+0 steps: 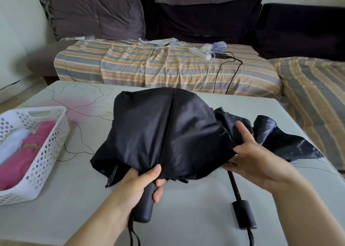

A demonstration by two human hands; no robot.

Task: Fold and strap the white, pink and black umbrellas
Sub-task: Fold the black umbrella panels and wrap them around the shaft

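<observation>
The left hand [143,186] is curled around the handle [144,204] of the black umbrella [164,132], held above the tabletop [186,217]. The right hand [255,156] pinches the canopy edge with thumb and fingers. To do this well, I think the handle should stay steady while the flaps are gathered one way. A second black umbrella [280,139] lies right of the first; the pink [28,152] and white [13,143] ones lie in the basket [46,152] to its left.

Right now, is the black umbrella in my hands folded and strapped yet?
Not yet. The black umbrella has a loose, billowing canopy; no strap shows around it.
</observation>
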